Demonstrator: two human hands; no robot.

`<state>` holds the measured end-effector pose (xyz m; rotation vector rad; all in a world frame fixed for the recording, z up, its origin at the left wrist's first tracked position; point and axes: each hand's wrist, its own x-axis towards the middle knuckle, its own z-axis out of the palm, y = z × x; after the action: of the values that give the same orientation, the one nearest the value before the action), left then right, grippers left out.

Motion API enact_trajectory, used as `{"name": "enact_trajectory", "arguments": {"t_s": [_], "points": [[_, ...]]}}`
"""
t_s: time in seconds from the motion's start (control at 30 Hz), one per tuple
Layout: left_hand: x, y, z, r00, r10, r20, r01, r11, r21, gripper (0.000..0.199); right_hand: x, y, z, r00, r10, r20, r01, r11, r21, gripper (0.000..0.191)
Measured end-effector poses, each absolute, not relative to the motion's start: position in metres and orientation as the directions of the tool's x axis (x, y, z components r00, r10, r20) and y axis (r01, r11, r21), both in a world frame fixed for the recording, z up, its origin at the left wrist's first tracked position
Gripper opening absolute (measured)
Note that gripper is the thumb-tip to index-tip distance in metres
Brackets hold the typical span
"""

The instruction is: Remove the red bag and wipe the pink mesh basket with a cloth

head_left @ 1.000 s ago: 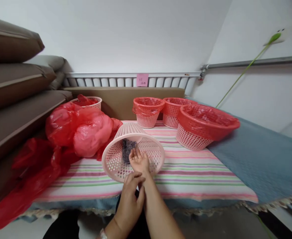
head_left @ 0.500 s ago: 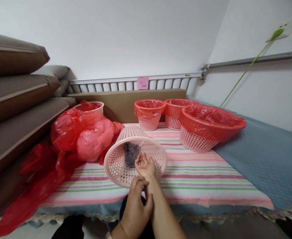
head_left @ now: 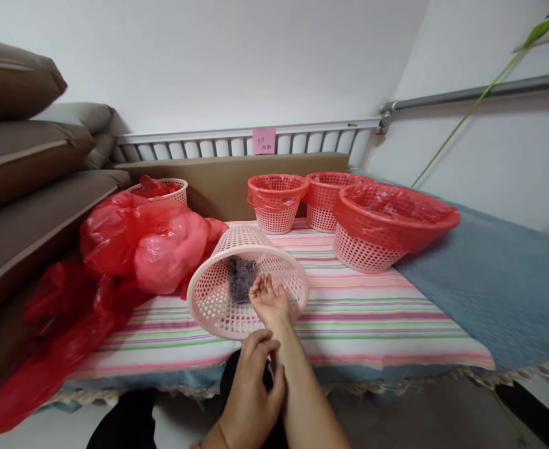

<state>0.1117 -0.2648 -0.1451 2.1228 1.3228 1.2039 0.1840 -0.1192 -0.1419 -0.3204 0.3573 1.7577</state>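
- Three baskets stood upright at the back of the striped cloth [head_left: 359, 324], already lined with red bags: the large lined basket [head_left: 391, 227], the middle lined basket [head_left: 324, 199] and the small lined basket [head_left: 276, 201]. By my reading, that part of the work was done.
- A heap of loose red bags [head_left: 148, 240] lay at your left, just beside the tipped basket; another basket [head_left: 171, 188] sat behind the heap with red plastic in it.
- The pink basket [head_left: 237, 284] lay on its side, mouth toward you, unlined, so I judged it was left to do.
- A dark scrap [head_left: 241, 279] rested inside it against the mesh.
- Your right hand [head_left: 269, 300] reached into the basket's mouth, fingers loosely spread, near the scrap but gripping nothing.
- Your left hand [head_left: 251, 386] was curled around your right forearm, fingers pinching at the wrist; I couldn't tell what they held.
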Motion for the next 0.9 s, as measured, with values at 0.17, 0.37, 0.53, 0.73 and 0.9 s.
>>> {"name": "enact_trajectory", "arguments": {"t_s": [0.17,0.37,0.53,0.73,0.9], "points": [[0.114,-0.291,-0.155,0.314,0.792,0.524,0.413,-0.611,0.676,0.033,0.192,-0.119,-0.144,-0.18,0.895,-0.409,-0.984,-0.169,0.062,0.044],[0.111,-0.265,-0.135,0.13,0.859,0.496,0.504,-0.488,0.713,0.033,0.184,-0.122,-0.134,-0.226,0.915,-0.335,-0.973,-0.229,0.031,0.047],[0.119,-0.281,-0.144,0.234,0.855,0.462,0.431,-0.517,0.739,0.025,0.19,-0.125,-0.135,-0.219,0.933,-0.287,-0.973,-0.229,-0.003,0.051],[0.112,-0.27,-0.143,0.125,0.866,0.485,0.503,-0.476,0.721,0.032,0.183,-0.123,-0.132,-0.27,0.91,-0.316,-0.963,-0.252,0.098,0.049],[0.113,-0.27,-0.148,0.118,0.858,0.5,0.532,-0.48,0.697,0.032,0.185,-0.127,-0.128,-0.299,0.928,-0.224,-0.954,-0.282,0.103,0.051]]}}
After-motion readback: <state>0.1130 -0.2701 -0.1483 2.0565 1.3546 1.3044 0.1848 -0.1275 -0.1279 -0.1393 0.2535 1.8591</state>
